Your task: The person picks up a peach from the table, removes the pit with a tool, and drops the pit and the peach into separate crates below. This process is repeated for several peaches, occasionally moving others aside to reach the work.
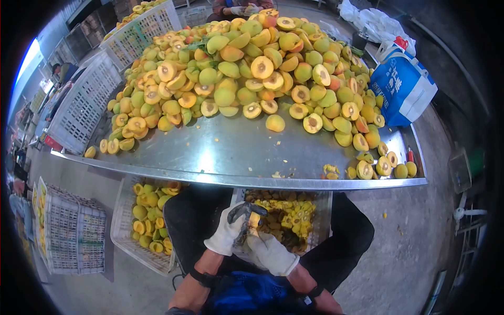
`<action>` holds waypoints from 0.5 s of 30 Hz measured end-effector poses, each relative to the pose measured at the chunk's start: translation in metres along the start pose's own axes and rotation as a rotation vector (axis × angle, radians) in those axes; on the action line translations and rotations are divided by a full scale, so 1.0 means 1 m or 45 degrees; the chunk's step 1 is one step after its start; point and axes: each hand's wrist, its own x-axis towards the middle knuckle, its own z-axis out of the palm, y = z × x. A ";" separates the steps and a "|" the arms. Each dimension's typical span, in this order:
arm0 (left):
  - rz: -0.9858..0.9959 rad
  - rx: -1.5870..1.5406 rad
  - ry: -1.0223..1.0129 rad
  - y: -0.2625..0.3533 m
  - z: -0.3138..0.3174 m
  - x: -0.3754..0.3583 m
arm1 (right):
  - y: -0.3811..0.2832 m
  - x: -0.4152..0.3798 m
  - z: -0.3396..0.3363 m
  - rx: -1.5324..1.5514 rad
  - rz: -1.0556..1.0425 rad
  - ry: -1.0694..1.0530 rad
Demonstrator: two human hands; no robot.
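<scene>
Above a crate between my knees, my two gloved hands meet. My left hand (231,227), in a white glove with dark fingers, is closed around a small yellow-orange peach piece (254,219). Just below it, my right hand (270,253), in a pale glove, has its fingers bent in against the fruit; whatever they grip is hidden. The crate (324,223) under the hands holds brown pits and yellow peach scraps (299,218). On the metal table (210,152) ahead lies a big heap of halved peaches (231,79), some showing their pits.
To the left of my legs stands a crate (118,231) with peach halves. Stacked white crates (76,236) are farther left. More crates (86,105) line the table's left side. A blue-white bag (401,86) sits at the table's right. Another person's gloved hands (244,9) are behind the heap.
</scene>
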 end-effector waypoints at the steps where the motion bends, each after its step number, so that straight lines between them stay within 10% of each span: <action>1: 0.012 -0.091 -0.094 0.001 -0.004 0.003 | -0.003 -0.002 -0.006 0.065 0.092 -0.099; 8: -0.172 -0.191 -0.130 0.010 -0.002 0.003 | 0.009 -0.001 -0.001 -0.160 -0.172 0.099; 15: -0.015 -0.020 0.017 0.008 0.014 0.000 | 0.027 0.001 0.005 1.014 0.208 -0.391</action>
